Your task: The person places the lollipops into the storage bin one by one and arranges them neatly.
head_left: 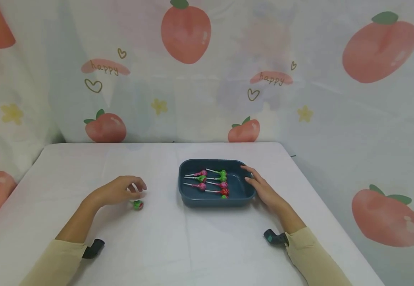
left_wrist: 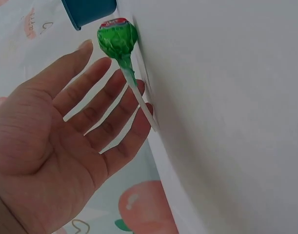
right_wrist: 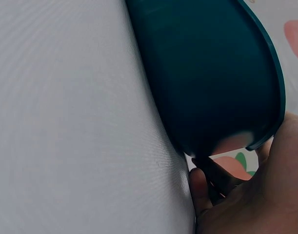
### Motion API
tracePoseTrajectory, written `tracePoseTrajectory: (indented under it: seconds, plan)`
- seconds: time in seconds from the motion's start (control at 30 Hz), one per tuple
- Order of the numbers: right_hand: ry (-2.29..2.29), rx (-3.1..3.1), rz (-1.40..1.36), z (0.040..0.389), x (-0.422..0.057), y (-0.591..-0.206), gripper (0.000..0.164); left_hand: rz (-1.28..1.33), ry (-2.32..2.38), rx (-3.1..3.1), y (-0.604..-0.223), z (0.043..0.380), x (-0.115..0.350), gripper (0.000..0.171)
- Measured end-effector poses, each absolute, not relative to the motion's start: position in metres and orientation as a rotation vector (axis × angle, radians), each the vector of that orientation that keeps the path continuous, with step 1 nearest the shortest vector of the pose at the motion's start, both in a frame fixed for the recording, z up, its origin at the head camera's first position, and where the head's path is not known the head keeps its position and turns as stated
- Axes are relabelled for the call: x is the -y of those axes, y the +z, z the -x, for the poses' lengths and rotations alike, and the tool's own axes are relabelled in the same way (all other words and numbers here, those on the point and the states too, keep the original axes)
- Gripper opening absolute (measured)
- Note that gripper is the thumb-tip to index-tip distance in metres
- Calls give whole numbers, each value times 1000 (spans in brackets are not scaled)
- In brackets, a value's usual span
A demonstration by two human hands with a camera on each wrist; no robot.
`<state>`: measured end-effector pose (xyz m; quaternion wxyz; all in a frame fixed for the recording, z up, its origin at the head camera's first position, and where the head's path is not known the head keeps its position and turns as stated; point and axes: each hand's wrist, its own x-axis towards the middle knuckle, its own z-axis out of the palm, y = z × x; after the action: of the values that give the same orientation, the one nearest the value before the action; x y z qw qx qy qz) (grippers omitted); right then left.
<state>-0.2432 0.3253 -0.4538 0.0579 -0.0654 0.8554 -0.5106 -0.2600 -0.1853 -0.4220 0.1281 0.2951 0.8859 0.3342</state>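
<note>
My left hand [head_left: 119,190] hovers low over the table with its fingers loosely bent and nothing held. Just beneath its fingertips lies a lollipop [head_left: 137,205] in a green and red wrapper. From the left wrist, the same lollipop [left_wrist: 117,39] shows its white stick, with my relaxed fingers close behind it. A dark blue tray [head_left: 240,194] stands right of centre, and my right hand [head_left: 266,193] holds its right end at the rim. In the right wrist view, the tray's side [right_wrist: 212,73] hides part of the fingers.
Inside the tray, several lollipops [head_left: 222,185] in pink, green and red wrappers lie in two columns, most sticks pointing left. A white cloth covers the table [head_left: 164,246]. Behind it hangs a fruit-patterned curtain [head_left: 199,99].
</note>
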Motion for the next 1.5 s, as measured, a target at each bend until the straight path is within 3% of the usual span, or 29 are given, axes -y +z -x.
tracePoseTrajectory:
  seconds: [0.53,1.5]
  plan:
    - [-1560,-2596,223,245,-328,-456,50,-986,974,-2471,-425,253,204,31]
    - [-1566,-2583,203,244,-327,-454,50,-996,922,-2502,-429,251,189,20]
